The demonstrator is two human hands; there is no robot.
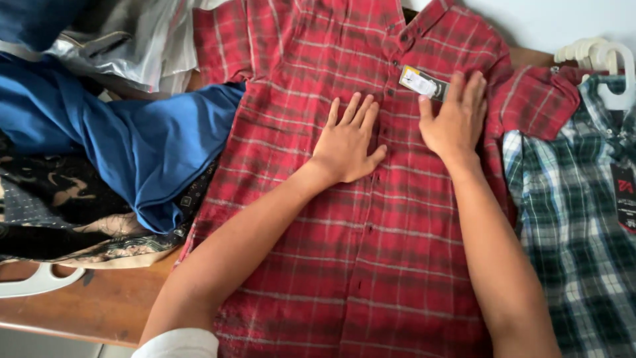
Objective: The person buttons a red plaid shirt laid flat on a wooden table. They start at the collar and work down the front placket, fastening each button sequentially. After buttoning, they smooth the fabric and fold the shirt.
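A person's left hand [347,147] is pressing flat, fingers spread and grasping nothing, on the chest of a red plaid shirt [344,252] that is lying front-up across a wooden desk [93,308]. The right hand [456,119] is resting open just beside it, fingertips touching a small paper tag [421,83] near the collar. A blue garment [142,142] is lying to the left, a green plaid shirt [573,219] on a white hanger [606,59] to the right.
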